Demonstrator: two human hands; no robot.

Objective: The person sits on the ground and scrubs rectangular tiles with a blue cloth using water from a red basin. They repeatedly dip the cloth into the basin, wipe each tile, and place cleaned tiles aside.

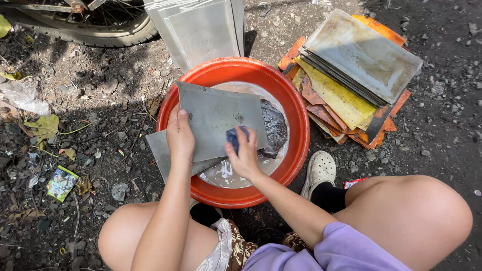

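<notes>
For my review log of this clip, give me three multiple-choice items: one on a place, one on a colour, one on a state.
1. Where does the stack of used plates lie?
A. inside the basin
B. on the ground right of the basin
C. on the person's lap

2. What colour is the basin?
A. orange-red
B. blue
C. white

3. What is the right hand doing?
A. resting empty on a knee
B. lifting the white shoe
C. pressing a dark blue cloth on the grey metal sheet

Answers: 1 B, the stack sits on dirt beside the rim; 2 A, its rim is orange-red; 3 C, the fingers grip the cloth on the sheet, which the left hand steadies.
</notes>
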